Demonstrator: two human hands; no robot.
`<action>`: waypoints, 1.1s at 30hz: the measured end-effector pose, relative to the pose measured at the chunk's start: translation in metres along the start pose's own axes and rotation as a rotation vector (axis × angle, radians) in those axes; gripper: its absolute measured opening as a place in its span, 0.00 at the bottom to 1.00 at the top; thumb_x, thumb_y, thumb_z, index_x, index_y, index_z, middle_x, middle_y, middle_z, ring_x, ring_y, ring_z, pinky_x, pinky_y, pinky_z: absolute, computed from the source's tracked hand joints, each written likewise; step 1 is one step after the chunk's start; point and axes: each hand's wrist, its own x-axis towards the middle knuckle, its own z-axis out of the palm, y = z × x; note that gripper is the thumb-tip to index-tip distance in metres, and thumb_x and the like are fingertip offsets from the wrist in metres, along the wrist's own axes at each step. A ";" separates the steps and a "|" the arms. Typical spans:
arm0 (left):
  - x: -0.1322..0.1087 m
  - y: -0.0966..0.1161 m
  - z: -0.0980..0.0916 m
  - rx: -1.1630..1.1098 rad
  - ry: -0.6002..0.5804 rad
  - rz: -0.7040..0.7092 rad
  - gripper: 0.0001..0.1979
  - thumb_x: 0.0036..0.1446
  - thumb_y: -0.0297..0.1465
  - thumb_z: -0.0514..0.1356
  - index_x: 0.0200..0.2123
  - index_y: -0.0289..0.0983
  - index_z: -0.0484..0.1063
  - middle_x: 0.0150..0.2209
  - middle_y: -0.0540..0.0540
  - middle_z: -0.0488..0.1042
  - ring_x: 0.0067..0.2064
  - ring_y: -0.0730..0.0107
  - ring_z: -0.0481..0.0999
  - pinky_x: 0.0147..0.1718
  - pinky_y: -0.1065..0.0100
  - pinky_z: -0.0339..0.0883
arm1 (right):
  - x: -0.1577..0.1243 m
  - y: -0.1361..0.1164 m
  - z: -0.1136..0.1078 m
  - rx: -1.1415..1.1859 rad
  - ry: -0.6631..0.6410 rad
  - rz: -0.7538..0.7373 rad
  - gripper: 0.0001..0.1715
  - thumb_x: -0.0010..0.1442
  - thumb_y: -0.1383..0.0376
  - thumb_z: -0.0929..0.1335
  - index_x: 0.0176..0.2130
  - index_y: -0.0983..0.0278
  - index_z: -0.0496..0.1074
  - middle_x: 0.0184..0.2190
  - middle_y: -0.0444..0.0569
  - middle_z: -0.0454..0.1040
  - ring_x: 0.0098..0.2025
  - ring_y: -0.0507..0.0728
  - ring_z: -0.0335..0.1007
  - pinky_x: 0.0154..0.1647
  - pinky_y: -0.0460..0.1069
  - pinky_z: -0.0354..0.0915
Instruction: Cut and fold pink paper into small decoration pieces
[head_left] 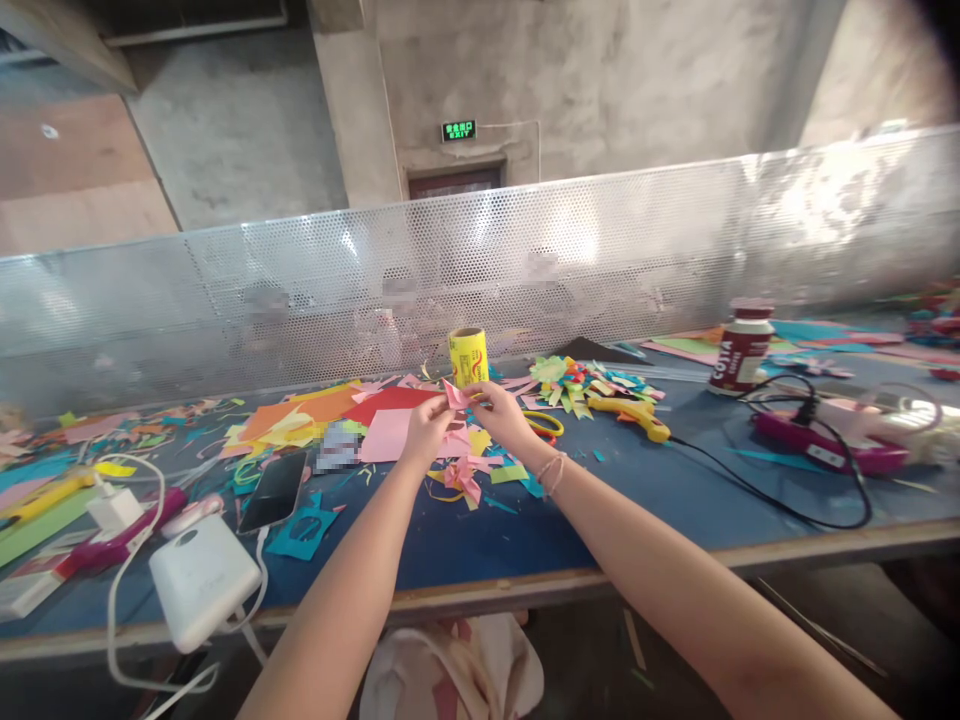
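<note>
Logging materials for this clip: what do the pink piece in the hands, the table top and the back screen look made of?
Pink piece: thin matte paper, sharply creased. Table top: blue matte covering, perhaps felt; uncertain. Back screen: perforated sheet metal, likely; glossy glare.

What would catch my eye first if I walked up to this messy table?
Most likely the two bare hands in the middle: the left hand and right hand pinch a small pink paper piece between them, above a litter of coloured paper scraps on the blue table. Just behind stands a yellow roll. To the right lie a yellow glue gun and a brown bottle.
</note>
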 end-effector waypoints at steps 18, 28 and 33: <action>0.004 -0.006 -0.006 0.130 0.194 0.008 0.05 0.42 0.29 0.58 0.25 0.34 0.72 0.23 0.48 0.71 0.25 0.73 0.70 0.27 0.71 0.65 | 0.004 0.001 0.004 0.532 -0.019 0.310 0.07 0.45 0.66 0.64 0.29 0.65 0.67 0.26 0.45 0.71 0.27 0.50 0.68 0.33 0.48 0.67; 0.005 -0.007 -0.007 0.095 0.219 0.063 0.09 0.43 0.29 0.60 0.30 0.33 0.74 0.26 0.46 0.74 0.26 0.74 0.71 0.29 0.71 0.65 | 0.005 0.006 0.005 0.502 0.049 0.284 0.05 0.47 0.65 0.64 0.28 0.64 0.67 0.23 0.44 0.70 0.26 0.50 0.69 0.34 0.48 0.69; 0.005 -0.006 -0.003 -0.076 0.221 0.016 0.18 0.40 0.29 0.63 0.38 0.33 0.71 0.30 0.45 0.74 0.31 0.72 0.73 0.35 0.69 0.66 | 0.005 0.006 0.006 0.499 0.066 0.283 0.05 0.48 0.65 0.65 0.28 0.64 0.68 0.24 0.44 0.72 0.28 0.52 0.71 0.37 0.50 0.70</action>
